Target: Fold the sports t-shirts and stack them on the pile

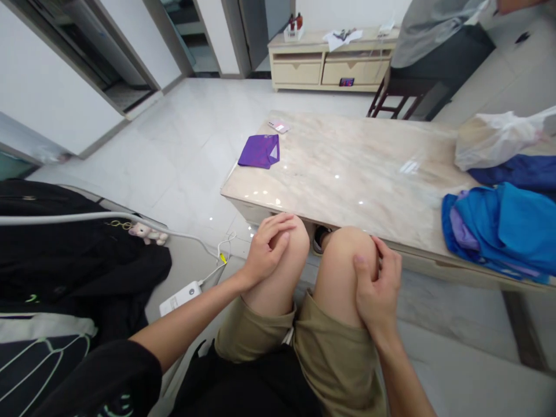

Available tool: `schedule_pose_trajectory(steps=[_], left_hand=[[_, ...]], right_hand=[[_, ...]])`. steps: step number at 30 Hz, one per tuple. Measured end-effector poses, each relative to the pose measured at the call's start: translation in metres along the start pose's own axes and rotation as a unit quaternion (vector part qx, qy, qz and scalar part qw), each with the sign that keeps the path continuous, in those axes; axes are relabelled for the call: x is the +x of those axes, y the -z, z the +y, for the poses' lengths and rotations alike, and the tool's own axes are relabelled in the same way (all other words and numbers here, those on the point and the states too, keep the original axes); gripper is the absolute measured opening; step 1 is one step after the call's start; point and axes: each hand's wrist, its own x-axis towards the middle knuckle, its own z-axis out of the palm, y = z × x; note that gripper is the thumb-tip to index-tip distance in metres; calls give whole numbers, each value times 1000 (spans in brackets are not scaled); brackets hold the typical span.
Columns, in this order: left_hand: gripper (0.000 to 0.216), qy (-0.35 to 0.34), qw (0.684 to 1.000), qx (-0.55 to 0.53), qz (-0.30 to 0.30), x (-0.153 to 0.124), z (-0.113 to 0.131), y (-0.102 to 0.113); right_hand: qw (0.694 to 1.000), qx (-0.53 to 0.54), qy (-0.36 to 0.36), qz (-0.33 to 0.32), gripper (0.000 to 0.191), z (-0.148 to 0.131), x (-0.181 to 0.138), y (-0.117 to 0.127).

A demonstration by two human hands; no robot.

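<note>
My left hand (270, 246) rests on my left knee, its fingers lying over the kneecap and holding nothing. On the outer side of my right knee lies my right hand (382, 284), thumb apart from the fingers, also with nothing in it. Beyond my knees stands a low marble-topped table (347, 168). A folded purple cloth (259, 152) lies near its left end, with a pink phone (278, 126) just behind. At the right end sits a heap of blue cloth (512, 226), with some lilac fabric showing in it.
A white plastic bag (490, 139) stands behind the blue heap. To my left are a white power bank (180, 298) with a cable, a black bag (65, 249) and a small plush toy (148, 233). A TV cabinet (297, 72) and another person (428, 35) are farther back.
</note>
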Motion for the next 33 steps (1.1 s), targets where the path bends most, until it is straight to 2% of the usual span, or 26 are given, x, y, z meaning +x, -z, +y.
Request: schedule_pose_trajectory(steps=[6,14,19,27,31,33], left_hand=[[29,-14,1000,27,6,-1,-6,7],[31,-14,999,29,16,0,-10,12],[34,-17,999,43,10,0,-14,13],[35,-34,999,10,23,4,-24,16],[32,2,999,-7,34,-2,-15,18],[29,52,995,-42,71,-3,-16,21]], right_hand=[[998,-28,-25,44,61,21,5,23],[997,-58,-15,47,62,31,9,42],[996,-61,-22,58,64,27,8,42],[997,-21,-51,61,57,29,11,33],[998,-32,-40,46,59,20,5,31],[998,-29,-38,39,59,14,0,28]])
